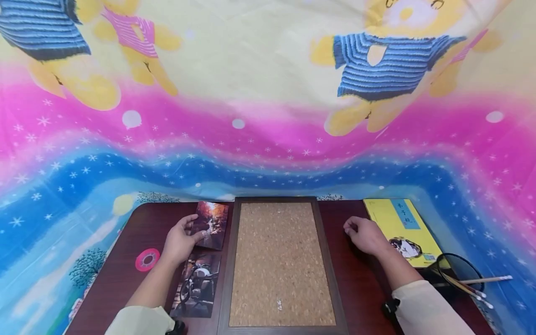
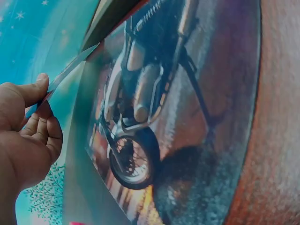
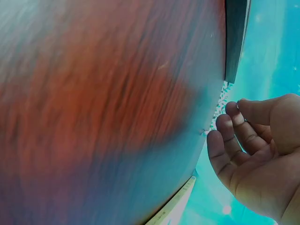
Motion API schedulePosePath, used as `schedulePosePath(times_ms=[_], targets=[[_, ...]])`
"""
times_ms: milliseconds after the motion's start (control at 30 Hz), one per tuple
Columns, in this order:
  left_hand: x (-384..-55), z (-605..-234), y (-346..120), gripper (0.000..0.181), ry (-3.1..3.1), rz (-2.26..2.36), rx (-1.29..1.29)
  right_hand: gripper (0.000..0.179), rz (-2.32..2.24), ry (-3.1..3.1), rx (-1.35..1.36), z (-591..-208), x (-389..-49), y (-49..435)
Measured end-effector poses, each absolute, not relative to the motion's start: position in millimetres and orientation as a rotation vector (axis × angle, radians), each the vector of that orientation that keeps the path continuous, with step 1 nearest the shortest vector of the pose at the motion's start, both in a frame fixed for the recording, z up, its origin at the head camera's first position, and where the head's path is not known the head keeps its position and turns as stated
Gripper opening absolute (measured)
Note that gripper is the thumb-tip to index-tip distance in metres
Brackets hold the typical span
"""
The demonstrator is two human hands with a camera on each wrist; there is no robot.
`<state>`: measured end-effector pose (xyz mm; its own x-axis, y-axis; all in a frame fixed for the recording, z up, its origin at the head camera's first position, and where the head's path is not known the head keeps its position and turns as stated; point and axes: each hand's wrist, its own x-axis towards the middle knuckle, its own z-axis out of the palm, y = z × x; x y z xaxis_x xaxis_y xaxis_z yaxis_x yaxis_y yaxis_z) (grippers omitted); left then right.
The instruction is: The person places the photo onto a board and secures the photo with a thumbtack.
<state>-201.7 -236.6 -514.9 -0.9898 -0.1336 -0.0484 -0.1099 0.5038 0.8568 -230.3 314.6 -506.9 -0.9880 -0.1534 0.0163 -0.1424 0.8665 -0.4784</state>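
Observation:
My left hand (image 1: 181, 239) pinches the lower left edge of a photo print (image 1: 213, 218) showing an orange autumn scene; in the left wrist view the print is seen nearly edge-on and tilted. Below it on the table lies a second photo print (image 1: 197, 288), of a motorcycle, which fills much of the left wrist view (image 2: 154, 93). A dark-framed cork board (image 1: 280, 260) lies between my hands. To its right, my right hand (image 1: 367, 235) hovers over the table, fingers loosely curled and thumb touching the index finger (image 3: 243, 131). I see nothing held there.
A pink ring-shaped item (image 1: 147, 259) lies left of my left forearm. At the right are a yellow book (image 1: 402, 228) and a black mesh holder (image 1: 458, 267) with several pencils. Small clear pieces (image 1: 279, 304) sit on the cork. A patterned cloth (image 1: 268, 116) hangs behind the table.

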Motion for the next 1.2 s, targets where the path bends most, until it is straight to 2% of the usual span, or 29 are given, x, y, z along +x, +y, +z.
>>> schedulePosePath(times_ms=[1200], targets=[[-207,-510,-170,0.065,-2.597,-1.822,0.149,0.010,-0.909,2.972,-0.296,-497,-255,259]])
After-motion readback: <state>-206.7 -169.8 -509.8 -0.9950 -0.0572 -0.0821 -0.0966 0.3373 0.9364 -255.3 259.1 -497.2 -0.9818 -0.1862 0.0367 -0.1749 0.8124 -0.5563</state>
